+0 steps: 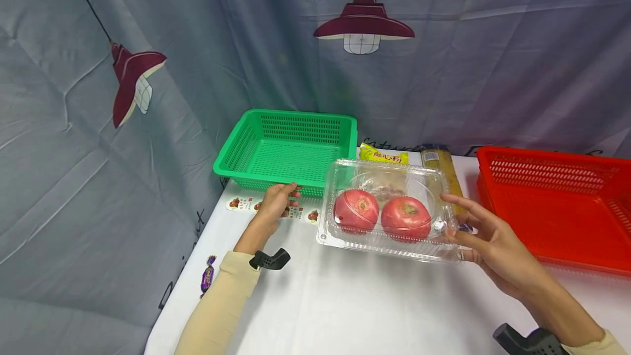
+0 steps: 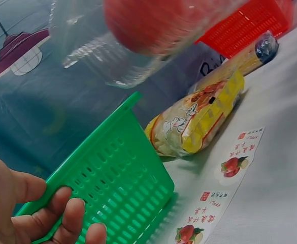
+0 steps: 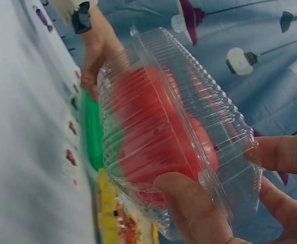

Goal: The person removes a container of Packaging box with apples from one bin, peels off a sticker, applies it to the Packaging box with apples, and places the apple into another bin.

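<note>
My right hand (image 1: 498,251) grips the right end of a clear plastic clamshell box (image 1: 384,251), thumb on one face and fingers spread along the other. Inside the box sit two red apples, one on the left (image 1: 356,210) and one on the right (image 1: 406,217). It is held tilted above the table, its left edge overlapping the green basket's corner in the head view. At that basket's front rim is my left hand (image 1: 277,201). The left wrist view shows its thumb and fingers pinching the rim of the green basket (image 2: 123,173), which holds nothing.
A red basket (image 1: 552,207) stands on the right. Behind the box lie a yellow food packet (image 1: 382,154) and a long clear-wrapped packet (image 1: 441,163). A strip of apple labels (image 2: 234,162) lies before the green basket; a purple-wrapped candy (image 1: 207,276) rests near the table's left edge.
</note>
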A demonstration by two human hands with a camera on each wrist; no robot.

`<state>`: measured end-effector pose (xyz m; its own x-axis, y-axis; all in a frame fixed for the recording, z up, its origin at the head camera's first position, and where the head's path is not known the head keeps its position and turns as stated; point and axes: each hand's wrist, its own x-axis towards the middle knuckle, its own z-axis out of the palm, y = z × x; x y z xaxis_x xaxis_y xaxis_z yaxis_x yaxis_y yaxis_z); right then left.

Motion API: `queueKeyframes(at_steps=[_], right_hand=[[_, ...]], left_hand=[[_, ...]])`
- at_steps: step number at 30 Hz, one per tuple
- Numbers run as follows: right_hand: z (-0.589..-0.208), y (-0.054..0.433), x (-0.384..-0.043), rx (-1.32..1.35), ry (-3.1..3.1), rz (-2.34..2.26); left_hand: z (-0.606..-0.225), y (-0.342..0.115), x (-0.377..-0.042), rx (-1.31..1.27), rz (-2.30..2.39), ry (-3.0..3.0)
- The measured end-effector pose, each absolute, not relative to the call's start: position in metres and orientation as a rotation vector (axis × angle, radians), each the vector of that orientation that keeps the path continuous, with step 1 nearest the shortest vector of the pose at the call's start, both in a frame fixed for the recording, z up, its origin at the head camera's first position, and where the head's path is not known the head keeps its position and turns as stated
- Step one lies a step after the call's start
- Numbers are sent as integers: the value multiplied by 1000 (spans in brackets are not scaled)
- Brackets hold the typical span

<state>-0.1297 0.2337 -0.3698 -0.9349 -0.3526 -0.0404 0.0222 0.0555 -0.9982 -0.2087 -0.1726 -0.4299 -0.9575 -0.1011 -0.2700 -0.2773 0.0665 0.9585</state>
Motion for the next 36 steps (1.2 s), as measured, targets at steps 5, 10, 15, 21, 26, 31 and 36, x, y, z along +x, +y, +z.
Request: queueKeyframes(at_steps=[5, 10, 15, 21, 26, 31, 36], right_hand=[[-380, 237, -121, -303, 2064, -1956], [-393, 242, -112, -280, 2042, -1959], [-404, 242, -105, -136, 2079, -1904], [-417, 241, -97, -47, 2127, -1834], [-427, 244, -93, -149, 2082, -1899], [-435, 246, -91, -199, 2061, -1907], [-439, 245, -91, -189, 2068, -1879]], left_hand=[[-430, -173, -209, -380, 2032, 2178], [-429, -174, -209, -369, 2044, 2175], [-427, -175, -209, -368, 2035, 2185], [-427, -173, -208, -376, 2022, 2201], [-427, -171, -208, -383, 2027, 2201], [-428, -170, -209, -398, 2035, 2215], [-431, -171, -207, -392, 1969, 2337]])
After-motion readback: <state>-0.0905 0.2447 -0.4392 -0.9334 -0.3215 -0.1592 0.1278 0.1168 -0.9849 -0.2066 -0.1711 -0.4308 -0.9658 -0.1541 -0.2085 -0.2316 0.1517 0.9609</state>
